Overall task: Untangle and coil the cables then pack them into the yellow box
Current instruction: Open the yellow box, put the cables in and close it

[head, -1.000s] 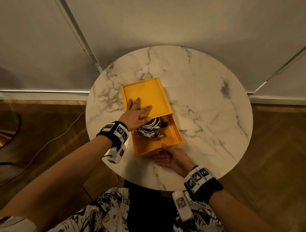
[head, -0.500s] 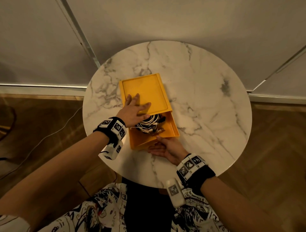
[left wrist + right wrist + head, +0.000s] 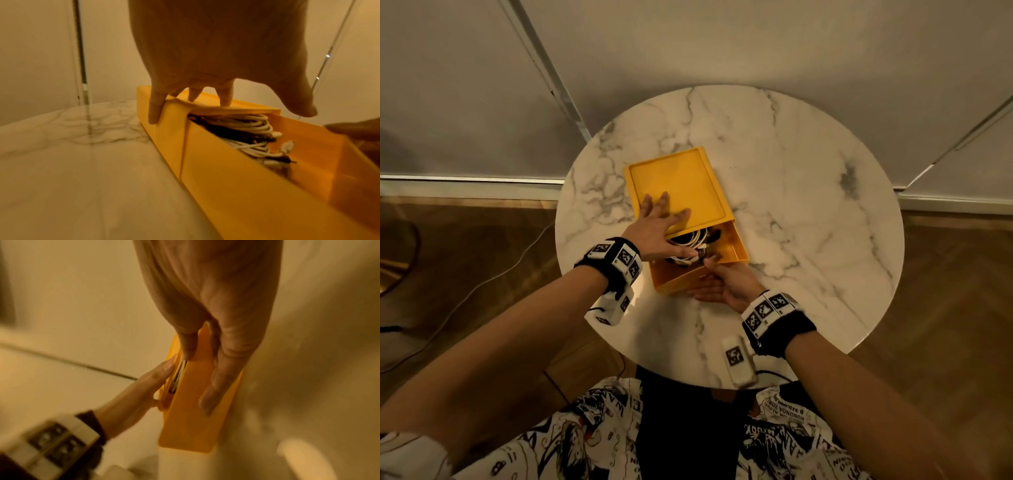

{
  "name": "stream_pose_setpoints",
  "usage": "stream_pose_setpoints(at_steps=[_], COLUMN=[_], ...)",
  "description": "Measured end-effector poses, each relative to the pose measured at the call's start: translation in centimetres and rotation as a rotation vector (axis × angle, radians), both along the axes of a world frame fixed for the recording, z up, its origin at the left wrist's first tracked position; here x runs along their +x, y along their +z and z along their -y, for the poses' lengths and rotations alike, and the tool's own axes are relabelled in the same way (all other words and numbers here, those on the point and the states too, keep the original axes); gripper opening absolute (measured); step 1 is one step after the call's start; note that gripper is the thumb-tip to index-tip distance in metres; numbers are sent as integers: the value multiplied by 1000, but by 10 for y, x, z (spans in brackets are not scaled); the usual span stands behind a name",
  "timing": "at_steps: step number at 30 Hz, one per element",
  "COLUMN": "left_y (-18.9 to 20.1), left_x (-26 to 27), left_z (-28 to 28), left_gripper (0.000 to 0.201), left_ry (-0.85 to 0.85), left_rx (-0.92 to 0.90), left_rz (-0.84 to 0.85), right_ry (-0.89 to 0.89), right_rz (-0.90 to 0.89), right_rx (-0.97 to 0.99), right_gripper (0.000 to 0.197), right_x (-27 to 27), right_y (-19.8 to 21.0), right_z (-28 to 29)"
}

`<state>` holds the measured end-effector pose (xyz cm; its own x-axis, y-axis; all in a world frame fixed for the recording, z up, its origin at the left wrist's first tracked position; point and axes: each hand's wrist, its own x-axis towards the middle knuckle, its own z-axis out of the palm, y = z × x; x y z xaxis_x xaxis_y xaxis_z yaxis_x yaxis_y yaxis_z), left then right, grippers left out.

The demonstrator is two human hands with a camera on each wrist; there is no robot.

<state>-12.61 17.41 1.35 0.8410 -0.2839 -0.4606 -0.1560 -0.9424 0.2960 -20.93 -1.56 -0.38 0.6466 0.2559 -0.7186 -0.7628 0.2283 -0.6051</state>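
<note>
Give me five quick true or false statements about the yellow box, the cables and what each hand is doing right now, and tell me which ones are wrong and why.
1. The yellow box is fully shut. False: its sleeve covers only the far part, and the near end stands open.
2. White and dark cables lie inside the box. True.
3. The left hand rests flat on the sleeve with fingers spread. True.
4. The right hand lies idle on the marble table, away from the box. False: it is at the box's near end, thumb over the rim at the cables.
5. Loose cables lie on the table beside the box. False: all cables in view on the table are in the box.
</note>
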Motion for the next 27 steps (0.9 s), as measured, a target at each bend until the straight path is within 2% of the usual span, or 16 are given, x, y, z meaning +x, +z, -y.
stream_pose_setpoints(at_steps=[3,5,8,9,10,12,13,15,17,19,27], left_y=[4,8,12,10,8,-1,-10,-26,-30,-28,-30], left_x=[6,8,-8,-17,-28,-51,-59,-64,-59,-54,-45], left_z=[-4,-9,-21,-23,-25,-25,-25,-24,-19,-12,-16], left_gripper=[112,114,108,112,119,133,139,148,150,143,123], left_ry=[-69,-86,57,116,140,86,45,-15,-48,-52,-49], left_rx=[87,86,-92,-154,-188,-164,-127,-55,-18,-8,-101], left_rz=[-41,-26,82,83,68,40,37,67,110,136,222], right_ry=[249,449,555,604,706,978,1110,1298,1388,1401,1285], right_rz=[132,393,849,979,1055,1096,1103,1138,1165,1132,1159], right_rx=[-267,-561,-1019,-1112,-1182,-1258,-1288,-1323,-1364,-1390,-1410], right_gripper=[36,31,28,37,60,111,128,145,149,149,120], right_x=[-2,-1,11,18,26,42,50,65,78,88,80], right_y=[10,22,41,45,47,43,37,26,19,13,3], right_z=[9,24,54,62,69,74,72,60,46,38,35])
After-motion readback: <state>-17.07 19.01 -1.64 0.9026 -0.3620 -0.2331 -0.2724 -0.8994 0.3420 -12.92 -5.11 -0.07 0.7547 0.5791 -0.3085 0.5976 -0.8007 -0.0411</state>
